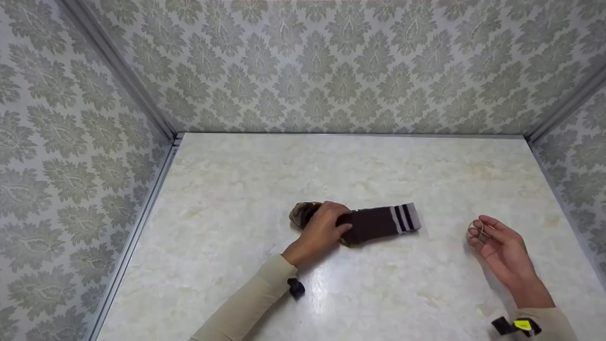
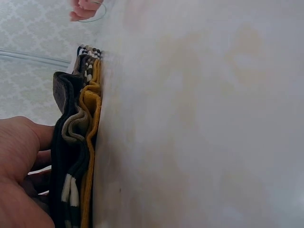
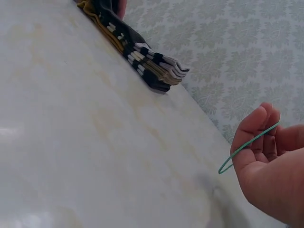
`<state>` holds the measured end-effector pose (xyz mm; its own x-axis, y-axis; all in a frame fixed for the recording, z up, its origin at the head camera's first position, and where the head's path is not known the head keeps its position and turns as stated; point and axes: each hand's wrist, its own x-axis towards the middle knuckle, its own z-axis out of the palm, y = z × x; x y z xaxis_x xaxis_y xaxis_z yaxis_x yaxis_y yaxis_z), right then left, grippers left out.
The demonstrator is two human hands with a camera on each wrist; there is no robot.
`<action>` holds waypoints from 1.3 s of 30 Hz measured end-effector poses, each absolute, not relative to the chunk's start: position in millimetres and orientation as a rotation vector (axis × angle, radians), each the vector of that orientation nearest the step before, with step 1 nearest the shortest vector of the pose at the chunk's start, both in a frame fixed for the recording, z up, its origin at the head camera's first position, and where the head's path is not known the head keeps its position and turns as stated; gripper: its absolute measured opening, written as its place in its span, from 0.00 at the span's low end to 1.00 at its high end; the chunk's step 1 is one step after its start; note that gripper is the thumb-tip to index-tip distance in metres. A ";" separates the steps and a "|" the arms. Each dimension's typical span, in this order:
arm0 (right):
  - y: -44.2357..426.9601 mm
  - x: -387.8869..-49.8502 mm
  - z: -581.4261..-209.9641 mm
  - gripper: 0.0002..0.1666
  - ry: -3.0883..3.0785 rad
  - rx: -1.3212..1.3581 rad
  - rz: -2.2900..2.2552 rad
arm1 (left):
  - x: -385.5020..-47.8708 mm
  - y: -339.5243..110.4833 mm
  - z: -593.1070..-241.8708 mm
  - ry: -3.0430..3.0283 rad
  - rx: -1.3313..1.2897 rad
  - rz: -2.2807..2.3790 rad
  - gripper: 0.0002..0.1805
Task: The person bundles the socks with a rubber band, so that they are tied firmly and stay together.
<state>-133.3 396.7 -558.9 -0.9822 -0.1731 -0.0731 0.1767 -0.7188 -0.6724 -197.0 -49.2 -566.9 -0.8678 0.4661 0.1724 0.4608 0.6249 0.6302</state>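
A flat stack of several socks (image 1: pixel 374 223) lies across the middle of the table, dark maroon on top with a striped pale cuff to the right. In the left wrist view its folded layers (image 2: pixel 90 114) show black, tan and mustard edges. My left hand (image 1: pixel 322 232) holds the stack near its left part, fingers bent over the top sock; some fingertips are hidden. Apart from the socks, to the right, my right hand (image 1: pixel 504 251) is raised above the table. It holds a thin green rubber band (image 3: pixel 249 143), looped about its curled fingers.
The pale marbled table (image 1: pixel 227 170) meets patterned wall panels (image 1: pixel 303 66) at the back and both sides. Grey metal rails (image 1: pixel 135 246) run along the table's left edge. Each wrist wears a dark strap (image 1: pixel 296 288).
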 end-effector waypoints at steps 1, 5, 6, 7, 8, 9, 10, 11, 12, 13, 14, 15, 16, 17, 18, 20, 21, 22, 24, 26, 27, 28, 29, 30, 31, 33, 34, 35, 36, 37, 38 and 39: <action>394.7 -134.5 -559.3 0.18 1.100 0.006 -2.742 | -197.1 -49.4 -567.1 2.828 0.806 1.094 0.18; 385.3 -140.9 -560.4 0.21 1.176 0.015 -2.701 | -197.0 -50.4 -566.7 2.825 0.799 1.099 0.17; 382.9 -142.7 -561.0 0.22 1.186 0.007 -2.691 | -196.9 -50.7 -566.7 2.823 0.798 1.099 0.17; 380.6 -144.4 -561.7 0.23 1.184 -0.007 -2.687 | -196.7 -50.7 -566.5 2.823 0.799 1.096 0.18; 378.5 -146.1 -562.4 0.25 1.164 -0.021 -2.689 | -196.5 -50.7 -566.3 2.820 0.795 1.099 0.17; 376.5 -147.5 -563.1 0.26 1.143 -0.037 -2.693 | -196.5 -50.8 -566.6 2.818 0.791 1.100 0.18; 374.6 -148.7 -563.7 0.27 1.111 -0.053 -2.700 | -196.5 -50.6 -567.0 2.816 0.786 1.100 0.18; 372.7 -149.9 -564.3 0.27 1.078 -0.062 -2.708 | -196.5 -50.3 -567.4 2.813 0.780 1.104 0.18; 370.9 -150.8 -564.7 0.27 1.038 -0.062 -2.718 | -196.3 -49.9 -567.7 2.810 0.774 1.107 0.18; 369.1 -151.6 -564.9 0.26 0.999 -0.053 -2.729 | -196.1 -49.6 -567.9 2.807 0.767 1.108 0.18; 367.3 -152.3 -564.8 0.25 0.970 -0.034 -2.738 | -195.9 -49.1 -568.2 2.803 0.762 1.113 0.18; 365.4 -152.9 -564.8 0.23 0.952 -0.014 -2.746 | -195.7 -48.7 -568.3 2.799 0.760 1.117 0.18; 363.7 -153.6 -564.7 0.21 0.926 0.013 -2.757 | -195.4 -48.2 -568.2 2.795 0.757 1.121 0.18; 362.0 -154.0 -564.5 0.20 0.910 0.040 -2.765 | -195.2 -47.8 -568.0 2.793 0.756 1.123 0.18; 360.3 -154.4 -564.2 0.18 0.899 0.060 -2.773 | -195.0 -47.5 -567.9 2.791 0.754 1.124 0.18; 357.2 -155.2 -563.9 0.14 0.891 0.082 -2.779 | -194.4 -47.1 -567.6 2.786 0.750 1.131 0.18; 356.0 -155.8 -564.3 0.13 0.902 0.078 -2.773 | -194.3 -47.1 -567.4 2.781 0.744 1.132 0.18; 355.0 -156.2 -564.6 0.12 0.912 0.074 -2.763 | -194.6 -47.1 -567.3 2.783 0.747 1.127 0.18; 353.2 -157.0 -565.1 0.11 0.942 0.049 -2.730 | -195.2 -47.3 -567.5 2.786 0.757 1.124 0.18; 351.8 -157.9 -565.5 0.15 0.975 0.029 -2.693 | -195.9 -47.5 -567.1 2.788 0.771 1.124 0.18; 351.4 -158.4 -565.6 0.16 0.984 0.021 -2.678 | -196.4 -47.6 -567.0 2.789 0.776 1.121 0.18; 350.9 -158.5 -565.3 0.17 0.991 0.015 -2.667 | -196.5 -47.7 -566.5 2.792 0.782 1.116 0.18; 350.1 -158.8 -565.0 0.18 1.003 0.012 -2.661 | -196.3 -47.8 -565.7 2.788 0.781 1.117 0.18; 349.5 -159.1 -565.0 0.19 1.023 0.006 -2.656 | -196.2 -48.0 -564.8 2.787 0.778 1.115 0.18; 348.8 -159.5 -564.9 0.19 1.052 -0.007 -2.651 | -196.3 -48.1 -563.7 2.783 0.775 1.111 0.18; 347.1 -160.1 -565.0 0.19 1.126 -0.038 -2.640 | -196.8 -48.2 -561.6 2.786 0.773 1.089 0.18; 346.0 -160.4 -565.1 0.20 1.161 -0.056 -2.634 | -197.2 -48.1 -560.4 2.787 0.773 1.078 0.18; 345.0 -160.7 -565.2 0.20 1.194 -0.070 -2.628 | -197.9 -47.9 -559.4 2.791 0.778 1.070 0.17; 344.3 -160.8 -565.5 0.20 1.228 -0.088 -2.619 | -198.8 -47.4 -558.4 2.797 0.785 1.060 0.17; 343.6 -160.8 -565.7 0.21 1.261 -0.101 -2.610 | -199.8 -46.5 -557.3 2.799 0.790 1.051 0.16; 343.0 -160.7 -565.8 0.21 1.289 -0.106 -2.603 | -201.0 -45.3 -556.4 2.806 0.796 1.041 0.15; 342.5 -160.5 -565.9 0.21 1.314 -0.108 -2.597 | -202.2 -43.9 -555.5 2.811 0.799 1.035 0.14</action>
<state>-160.5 342.5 -565.9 -0.9711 -0.2360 -0.0371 0.1696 -0.5719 -0.8026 -202.2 -43.9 -555.5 -0.8664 0.4808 0.1347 0.4534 0.6446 0.6156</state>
